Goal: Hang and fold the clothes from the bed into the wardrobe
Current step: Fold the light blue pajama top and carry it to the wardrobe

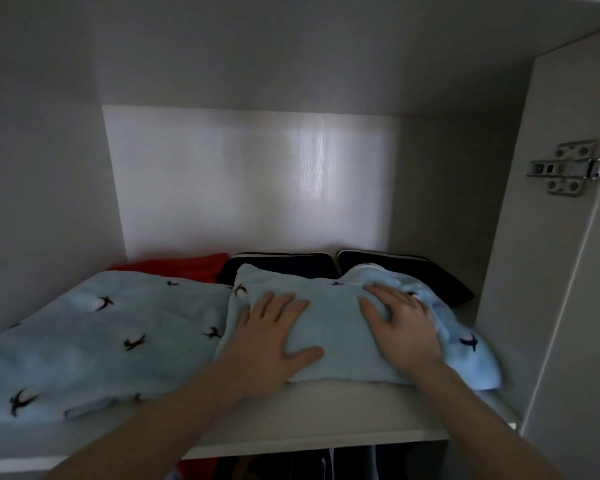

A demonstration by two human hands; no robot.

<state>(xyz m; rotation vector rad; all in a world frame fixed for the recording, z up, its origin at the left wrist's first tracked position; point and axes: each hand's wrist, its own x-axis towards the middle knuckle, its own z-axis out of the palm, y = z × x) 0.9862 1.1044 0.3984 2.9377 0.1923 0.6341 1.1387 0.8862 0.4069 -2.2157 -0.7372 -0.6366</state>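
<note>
On the wardrobe shelf (326,410) a light blue bird-print garment (94,344) lay at the left, with a red piece (187,266) behind it. Left hand (274,337) pressed flat, fingers straight and a bit spread, on a folded blue garment (333,327) mid-shelf. Right hand (399,323) was flat on it too, fingers apart. Dark folded stuff (423,271) sat behind, hinge (565,168) far right.

1. The left hand (274,336) lies flat, palm down, the fingers straight and a little spread, the thumb out to the right.
2. The right hand (399,323) lies flat too, palm down.
3. Both bare forearms reach forward.
</note>
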